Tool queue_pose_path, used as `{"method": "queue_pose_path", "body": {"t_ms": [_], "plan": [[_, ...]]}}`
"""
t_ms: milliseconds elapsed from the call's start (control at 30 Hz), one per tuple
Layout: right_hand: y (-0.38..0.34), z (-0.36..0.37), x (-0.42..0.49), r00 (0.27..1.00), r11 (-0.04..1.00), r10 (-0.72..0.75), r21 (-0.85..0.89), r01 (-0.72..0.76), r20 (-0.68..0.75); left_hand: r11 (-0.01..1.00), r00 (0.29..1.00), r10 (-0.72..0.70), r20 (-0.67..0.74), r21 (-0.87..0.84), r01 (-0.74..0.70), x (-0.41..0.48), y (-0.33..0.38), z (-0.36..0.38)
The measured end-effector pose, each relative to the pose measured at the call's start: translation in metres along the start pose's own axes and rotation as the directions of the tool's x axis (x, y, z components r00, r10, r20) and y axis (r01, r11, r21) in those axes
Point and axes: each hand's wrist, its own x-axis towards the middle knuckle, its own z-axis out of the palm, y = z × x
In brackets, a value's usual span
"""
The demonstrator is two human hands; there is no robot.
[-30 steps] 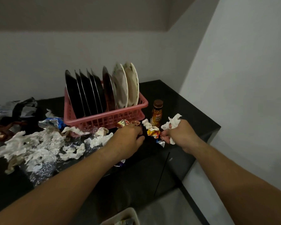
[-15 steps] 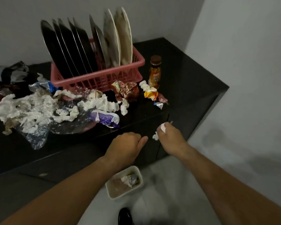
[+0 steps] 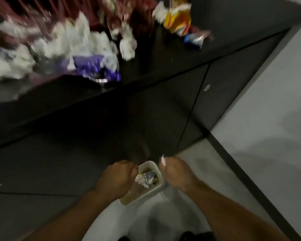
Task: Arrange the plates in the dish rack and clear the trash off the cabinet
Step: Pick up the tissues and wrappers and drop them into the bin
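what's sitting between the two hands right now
In the head view, a small pale bin on the floor shows between the left hand and right hand, crumpled wrappers inside. The right hand pinches a white scrap.

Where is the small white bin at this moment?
In the head view, the small white bin stands on the floor at bottom centre, before the black cabinet, between the left hand and the right hand gripping a tissue scrap.

Crumpled tissues and a purple wrapper litter the black cabinet's far left. The right hand grips a tissue scrap.
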Motion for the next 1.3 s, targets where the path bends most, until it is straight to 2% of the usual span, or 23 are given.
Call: {"method": "queue_pose_path", "body": {"t_ms": [233,333,467,567,667,733,800,900,1100,1200,1300], "plan": [[0.026,0.172,0.109,0.97,0.979,-0.135,-0.122,0.162,0.204,0.994,0.995,-0.097,0.031,-0.045,0.099,0.02,-0.112,0.132],[0.044,0.225,0.146,0.935,0.972,-0.121,-0.151,0.18,0.334,0.994,0.994,-0.1,0.032,-0.045,0.101,0.032,-0.141,0.178],[0.067,0.265,0.176,0.903,0.968,-0.073,-0.187,0.166,0.424,0.996,0.996,-0.056,0.071,-0.067,0.061,0.047,-0.161,0.225],[0.077,0.268,0.184,0.895,0.985,-0.074,-0.106,0.134,0.441,0.994,0.997,-0.018,0.075,-0.102,0.026,0.062,-0.166,0.245],[0.081,0.248,0.179,0.903,0.985,-0.121,-0.066,0.162,0.412,0.983,0.992,-0.056,0.116,-0.169,0.075,0.081,-0.159,0.258],[0.084,0.221,0.169,0.903,0.98,-0.149,-0.059,0.188,0.402,0.952,0.967,-0.101,0.233,-0.259,0.162,0.09,-0.151,0.258],[0.087,0.192,0.156,0.909,0.977,-0.189,-0.024,0.212,0.372,0.933,0.935,-0.137,0.327,-0.275,0.233,0.092,-0.147,0.253],[0.085,0.145,0.13,0.935,0.981,-0.188,0.014,0.192,0.302,0.942,0.943,-0.164,0.289,-0.237,0.236,0.081,-0.136,0.223],[0.035,0.016,0.057,0.965,0.979,-0.187,0.118,0.168,0.182,0.99,0.979,0.067,0.191,-0.134,-0.041,0.049,-0.048,0.081],[-0.001,-0.072,0.011,0.972,0.97,-0.213,0.142,0.199,0.093,0.978,0.972,0.197,0.126,-0.099,-0.185,0.029,0.02,-0.011],[-0.034,-0.161,-0.034,0.968,0.959,-0.248,0.137,0.249,-0.023,0.947,0.952,0.301,0.057,-0.133,-0.292,0.001,0.09,-0.102]]}}
